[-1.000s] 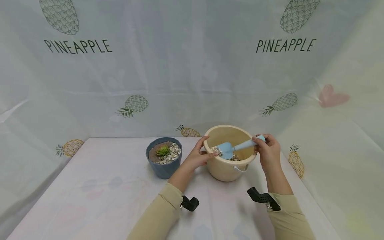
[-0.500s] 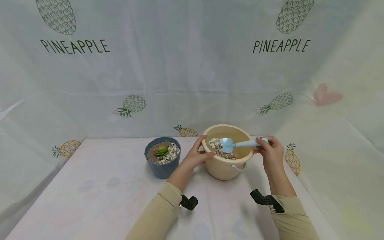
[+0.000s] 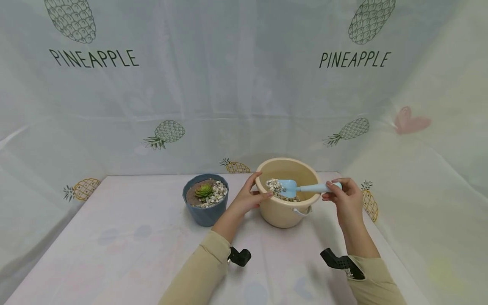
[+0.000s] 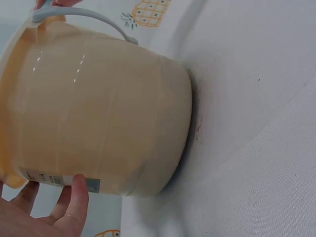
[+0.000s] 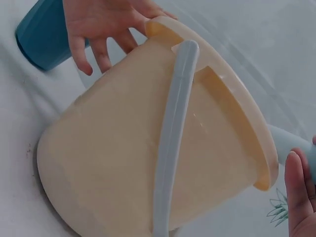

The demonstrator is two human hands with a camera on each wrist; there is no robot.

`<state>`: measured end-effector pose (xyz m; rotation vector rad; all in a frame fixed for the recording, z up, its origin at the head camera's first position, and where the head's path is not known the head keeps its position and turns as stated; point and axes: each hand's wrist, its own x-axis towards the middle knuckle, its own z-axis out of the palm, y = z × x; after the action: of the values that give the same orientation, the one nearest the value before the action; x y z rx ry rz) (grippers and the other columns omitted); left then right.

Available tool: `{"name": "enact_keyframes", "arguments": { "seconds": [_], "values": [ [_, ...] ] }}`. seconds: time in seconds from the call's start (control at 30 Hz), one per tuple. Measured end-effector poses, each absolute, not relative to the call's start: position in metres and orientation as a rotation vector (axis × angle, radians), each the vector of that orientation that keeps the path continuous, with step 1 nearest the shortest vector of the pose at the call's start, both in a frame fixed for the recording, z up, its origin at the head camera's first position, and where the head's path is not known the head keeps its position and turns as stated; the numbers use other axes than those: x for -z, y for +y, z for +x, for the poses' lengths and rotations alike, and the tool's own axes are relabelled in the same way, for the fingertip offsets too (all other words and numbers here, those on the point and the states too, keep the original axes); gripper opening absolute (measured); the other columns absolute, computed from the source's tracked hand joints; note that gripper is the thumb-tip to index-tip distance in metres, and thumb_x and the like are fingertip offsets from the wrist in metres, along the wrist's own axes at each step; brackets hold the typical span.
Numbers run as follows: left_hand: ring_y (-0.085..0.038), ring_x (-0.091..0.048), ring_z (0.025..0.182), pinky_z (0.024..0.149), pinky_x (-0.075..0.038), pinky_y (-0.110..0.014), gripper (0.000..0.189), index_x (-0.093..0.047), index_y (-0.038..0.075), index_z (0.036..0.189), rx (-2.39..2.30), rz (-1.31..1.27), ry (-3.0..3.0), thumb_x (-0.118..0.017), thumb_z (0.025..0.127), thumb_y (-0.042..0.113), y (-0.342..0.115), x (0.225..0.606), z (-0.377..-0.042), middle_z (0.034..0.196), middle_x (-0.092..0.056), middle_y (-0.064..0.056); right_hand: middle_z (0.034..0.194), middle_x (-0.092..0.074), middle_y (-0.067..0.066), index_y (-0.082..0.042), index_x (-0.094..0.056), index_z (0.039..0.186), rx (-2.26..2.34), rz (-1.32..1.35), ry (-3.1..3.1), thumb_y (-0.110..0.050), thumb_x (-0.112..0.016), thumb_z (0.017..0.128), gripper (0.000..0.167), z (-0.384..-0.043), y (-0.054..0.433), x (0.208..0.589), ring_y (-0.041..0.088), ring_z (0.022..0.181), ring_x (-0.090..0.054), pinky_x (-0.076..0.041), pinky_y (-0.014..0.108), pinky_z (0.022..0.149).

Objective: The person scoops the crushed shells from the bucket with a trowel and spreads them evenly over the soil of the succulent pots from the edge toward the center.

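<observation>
A cream bucket [image 3: 284,214] stands on the table, holding small mixed pebbles [image 3: 291,198]. At its left rim, my left hand [image 3: 248,199] grips with the thumb near the front edge; in the left wrist view the fingers of this hand [image 4: 64,212] lie against the bucket's side by a label. My right hand [image 3: 347,201] holds a light-blue hand trowel [image 3: 310,188] by the end of its handle. The trowel's blade lies nearly level inside the bucket mouth, loaded with pale pebbles [image 3: 273,185]. In the right wrist view the bucket wall hides the blade.
Left of the bucket stands a blue-grey plant pot [image 3: 206,215] with a green succulent [image 3: 204,190], brown soil and white stones. The bucket's pale handle [image 5: 173,143] hangs down its front. A pineapple-print curtain [image 3: 244,84] rises behind the table [image 3: 152,245].
The trowel came up out of the pebbles with a load on its blade, then sank slightly. My right hand shifted right and a little down. My left hand kept its hold on the rim.
</observation>
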<state>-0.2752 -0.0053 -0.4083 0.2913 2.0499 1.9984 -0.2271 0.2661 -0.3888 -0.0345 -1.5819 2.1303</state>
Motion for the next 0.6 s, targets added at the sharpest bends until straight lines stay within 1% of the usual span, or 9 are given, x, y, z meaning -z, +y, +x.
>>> {"name": "enact_keyframes", "arguments": {
  "seconds": [0.17, 0.3, 0.4, 0.47, 0.6],
  "values": [
    [-0.029, -0.050, 0.126, 0.087, -0.048, -0.049, 0.080, -0.034, 0.037, 0.150, -2.003, 0.307, 2.046, -0.078, 0.085, 0.022, -0.005, 0.408, -0.275, 0.157, -0.026, -0.006, 0.083, -0.058, 0.011, 0.004, -0.065, 0.095, -2.087, 0.051, -1.688, 0.002, -0.069, 0.089, 0.007, -0.225, 0.274, 0.388, 0.017, 0.055, -0.065, -0.056, 0.027, 0.058],
    [-0.028, -0.051, 0.123, 0.087, -0.048, -0.048, 0.079, -0.035, 0.036, 0.150, -2.019, 0.317, 2.049, -0.078, 0.085, 0.022, -0.005, 0.409, -0.274, 0.157, -0.028, -0.005, 0.085, -0.060, 0.009, 0.003, -0.067, 0.096, -2.081, 0.135, -1.777, 0.001, -0.068, 0.090, 0.007, -0.221, 0.282, 0.387, 0.016, 0.059, -0.067, -0.057, 0.027, 0.062],
    [-0.028, -0.052, 0.121, 0.084, -0.049, -0.046, 0.079, -0.035, 0.035, 0.150, -2.031, 0.320, 2.060, -0.078, 0.085, 0.023, -0.005, 0.410, -0.272, 0.156, -0.029, -0.005, 0.087, -0.061, 0.008, 0.003, -0.067, 0.095, -2.103, 0.194, -1.816, 0.003, -0.066, 0.090, 0.005, -0.218, 0.287, 0.386, 0.016, 0.062, -0.068, -0.057, 0.028, 0.066],
    [-0.029, -0.052, 0.121, 0.084, -0.049, -0.046, 0.079, -0.034, 0.034, 0.150, -2.038, 0.319, 2.063, -0.078, 0.085, 0.023, -0.006, 0.410, -0.271, 0.156, -0.029, -0.005, 0.088, -0.061, 0.007, 0.002, -0.067, 0.096, -2.118, 0.227, -1.839, 0.006, -0.065, 0.090, 0.008, -0.216, 0.290, 0.386, 0.016, 0.065, -0.069, -0.057, 0.028, 0.068],
    [-0.031, -0.051, 0.123, 0.088, -0.048, -0.049, 0.076, -0.036, 0.032, 0.150, -2.068, 0.287, 2.035, -0.077, 0.086, 0.022, -0.006, 0.408, -0.268, 0.156, -0.028, -0.008, 0.090, -0.063, 0.005, 0.001, -0.068, 0.099, -2.152, 0.274, -1.885, 0.010, -0.065, 0.089, 0.014, -0.213, 0.298, 0.385, 0.018, 0.071, -0.071, -0.056, 0.030, 0.074]
  ]
}}
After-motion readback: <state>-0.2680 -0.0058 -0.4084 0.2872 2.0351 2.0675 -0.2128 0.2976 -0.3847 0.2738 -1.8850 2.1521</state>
